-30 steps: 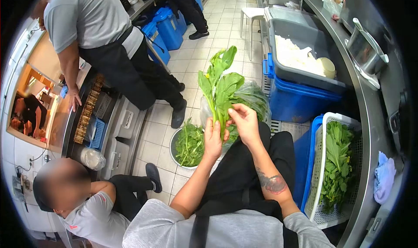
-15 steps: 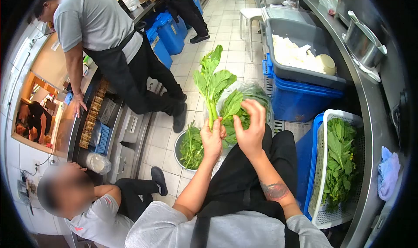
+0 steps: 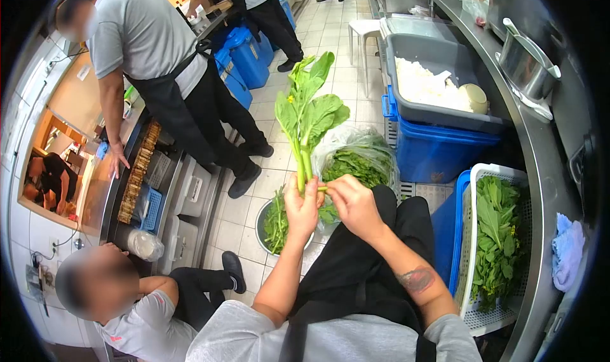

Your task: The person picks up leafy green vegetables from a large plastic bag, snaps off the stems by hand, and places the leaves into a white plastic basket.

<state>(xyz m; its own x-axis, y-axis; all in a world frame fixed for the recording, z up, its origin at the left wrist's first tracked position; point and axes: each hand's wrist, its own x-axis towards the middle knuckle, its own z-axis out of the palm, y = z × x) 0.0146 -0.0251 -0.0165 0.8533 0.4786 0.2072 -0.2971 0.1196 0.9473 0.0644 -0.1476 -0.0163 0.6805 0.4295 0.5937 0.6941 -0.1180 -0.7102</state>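
My left hand (image 3: pixel 301 211) is closed around the lower stems of a small bunch of choy sum (image 3: pixel 309 117), its broad leaves and a few yellow buds pointing up and away from me. Beside it, my right hand (image 3: pixel 356 208) pinches a short green choy sum stalk (image 3: pixel 323 189), whose other end meets the left fingers. Below the hands stands a round metal bowl (image 3: pixel 259 230) with cut greens (image 3: pixel 276 225). Just beyond my knees, a clear plastic bag (image 3: pixel 380 147) holds more leafy greens (image 3: pixel 359 166).
To my right, a white basket (image 3: pixel 468 260) holds leafy greens (image 3: pixel 497 235) under a steel counter (image 3: pixel 532 165). A grey tub (image 3: pixel 445 44) with white food rests on a blue bin (image 3: pixel 438 149). One person sits at left; another stands at the left counter (image 3: pixel 117 190).
My right hand has come down and left from above the greens to pinch a stalk beside my left hand. The choy sum bunch has shifted slightly left with its leaves turned.
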